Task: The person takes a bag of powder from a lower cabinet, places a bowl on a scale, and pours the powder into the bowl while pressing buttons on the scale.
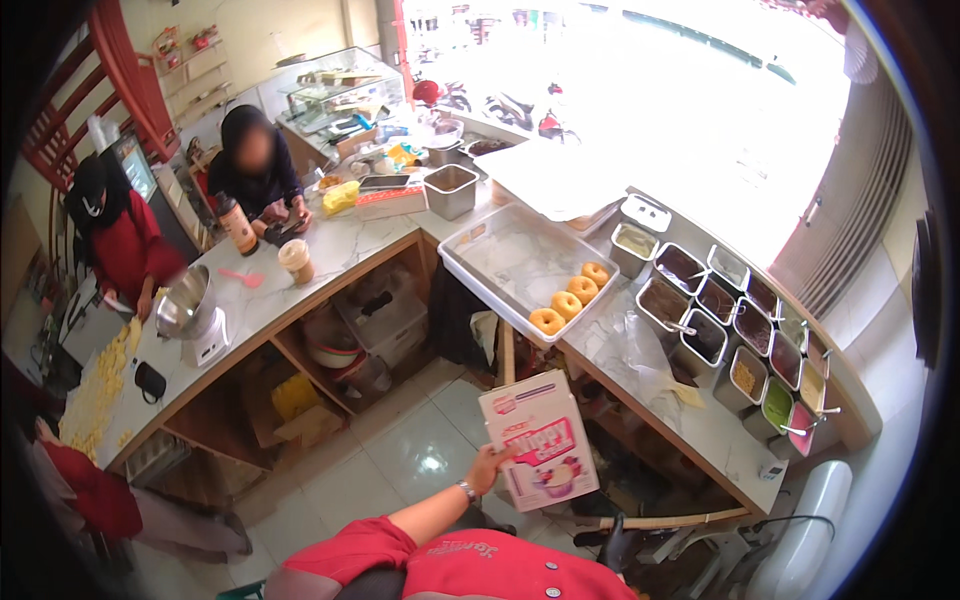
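- Right hand [612,546]: low in view, seemingly dark-gloved; state of grip cannot be told.
- Left hand [487,468]: bare, grip closed on the left edge of the box; watch [466,490] at wrist.
- Box [540,440]: white and pink carton, cupcake pictured; held slightly tilted in front of the body, over the floor [415,480].
- Surface [612,350]: marble-patterned, wrapping round ahead.
- Pans [662,302]: metal, in rows at right; dark, green, pink and pale fillings, several with spoons.
- Tub [475,262]: clear, shallow; four doughnuts [568,311] lined along its right side.
- Scale [208,340]: white, at left, metal bowl [187,303] on top.
- Cup [295,262]: lidded, brownish drink; bottle [237,224] near it.
- Two co-workers: behind the left surface.
- Display case [345,80]: glass, beyond.
- Motorbikes [510,108]: outside.
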Available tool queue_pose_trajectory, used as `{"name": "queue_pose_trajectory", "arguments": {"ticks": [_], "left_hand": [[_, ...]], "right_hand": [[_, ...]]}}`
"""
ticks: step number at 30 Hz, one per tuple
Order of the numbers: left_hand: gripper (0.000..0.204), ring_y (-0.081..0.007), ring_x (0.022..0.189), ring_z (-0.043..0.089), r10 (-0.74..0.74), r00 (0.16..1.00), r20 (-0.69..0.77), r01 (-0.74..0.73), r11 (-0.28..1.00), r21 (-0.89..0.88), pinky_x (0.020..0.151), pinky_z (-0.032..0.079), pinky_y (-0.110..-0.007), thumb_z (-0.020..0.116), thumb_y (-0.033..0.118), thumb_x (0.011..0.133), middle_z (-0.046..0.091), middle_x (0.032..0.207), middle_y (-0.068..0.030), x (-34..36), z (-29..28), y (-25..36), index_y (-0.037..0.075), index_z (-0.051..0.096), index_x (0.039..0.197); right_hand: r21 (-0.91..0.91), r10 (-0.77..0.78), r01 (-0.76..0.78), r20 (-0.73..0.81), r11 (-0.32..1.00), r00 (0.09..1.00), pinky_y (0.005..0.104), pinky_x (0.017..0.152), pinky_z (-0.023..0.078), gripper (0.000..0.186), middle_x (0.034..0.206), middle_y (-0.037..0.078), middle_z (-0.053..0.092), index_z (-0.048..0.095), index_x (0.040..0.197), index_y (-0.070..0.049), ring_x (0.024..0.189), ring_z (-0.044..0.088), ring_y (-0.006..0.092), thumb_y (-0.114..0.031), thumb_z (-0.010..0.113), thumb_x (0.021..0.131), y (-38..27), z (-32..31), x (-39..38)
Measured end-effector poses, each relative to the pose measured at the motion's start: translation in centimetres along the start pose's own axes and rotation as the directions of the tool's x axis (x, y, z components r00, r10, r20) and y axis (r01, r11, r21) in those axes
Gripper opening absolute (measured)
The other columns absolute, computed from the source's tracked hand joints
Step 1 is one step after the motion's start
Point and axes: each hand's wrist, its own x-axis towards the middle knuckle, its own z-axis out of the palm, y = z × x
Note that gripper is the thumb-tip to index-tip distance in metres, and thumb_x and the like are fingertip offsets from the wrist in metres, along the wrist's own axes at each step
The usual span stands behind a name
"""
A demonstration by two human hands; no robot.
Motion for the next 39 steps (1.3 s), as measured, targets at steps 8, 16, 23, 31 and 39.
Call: {"name": "queue_pose_trajectory", "arguments": {"ticks": [8, 16, 23, 31, 39], "left_hand": [[0.044, -0.0159, 0.095, 0.056, 0.001, 0.957, 0.290, 0.013, 0.999, -0.045, 0.081, 0.046, -0.030, 0.061, 0.021, 0.080, 0.059, 0.104, -0.0095, -1.3, 4.4, 5.2, -0.004, 0.048, 0.114], [0.043, -0.0100, 0.094, 0.052, -0.062, 0.948, 0.313, -0.125, 0.831, 0.543, 0.082, 0.043, -0.026, 0.070, 0.016, 0.076, 0.059, 0.101, -0.0068, -5.3, 0.8, 12.0, 0.000, 0.050, 0.110], [0.047, -0.0109, 0.092, 0.053, -0.131, 0.973, 0.189, -0.002, 0.817, 0.576, 0.081, 0.043, -0.026, 0.071, 0.021, 0.075, 0.059, 0.100, -0.0055, -10.1, -4.3, 15.6, 0.000, 0.050, 0.111], [0.052, -0.0100, 0.086, 0.055, 0.043, 0.997, 0.058, -0.071, 0.740, 0.669, 0.078, 0.044, -0.026, 0.074, 0.026, 0.072, 0.061, 0.095, -0.0064, -12.9, -10.5, 20.9, 0.000, 0.052, 0.111], [0.056, -0.0122, 0.079, 0.058, 0.374, 0.926, -0.056, -0.199, 0.608, 0.768, 0.074, 0.046, -0.027, 0.077, 0.031, 0.067, 0.063, 0.088, -0.0100, -16.9, -17.0, 26.1, -0.001, 0.053, 0.107]], "right_hand": [[0.373, -0.231, 0.077, 0.388, 0.925, 0.892, 0.0273, 0.073, 0.044, 0.030, 0.094, 0.006, 0.061, 0.059, 0.101, 0.000, 0.083, 0.056, 0.0149, -0.024, 0.056, 0.084, -7.0, 5.0, 10.7], [0.400, -0.821, 0.763, 0.494, 0.507, 0.287, 0.0281, 0.069, 0.046, 0.017, 0.089, 0.009, 0.063, 0.063, 0.095, -0.001, 0.079, 0.060, 0.0192, -0.004, 0.058, 0.078, -29.2, 4.9, -7.3], [0.462, -0.590, 0.694, 0.805, 0.553, -0.066, 0.0297, 0.067, 0.048, 0.017, 0.080, 0.010, 0.065, 0.066, 0.089, -0.004, 0.074, 0.062, 0.0228, -0.001, 0.064, 0.073, -34.0, 6.4, -12.4], [0.461, -0.560, 0.780, 0.810, 0.423, -0.175, 0.0324, 0.071, 0.049, 0.018, 0.091, 0.011, 0.064, 0.064, 0.095, -0.008, 0.081, 0.062, 0.0271, -0.005, 0.060, 0.078, -36.4, 16.4, -19.1], [0.611, -0.558, 0.702, 0.747, 0.365, -0.360, 0.0321, 0.075, 0.049, 0.019, 0.091, 0.011, 0.064, 0.063, 0.098, -0.007, 0.084, 0.061, 0.0264, -0.008, 0.061, 0.079, -37.6, 26.5, -27.0]]}}
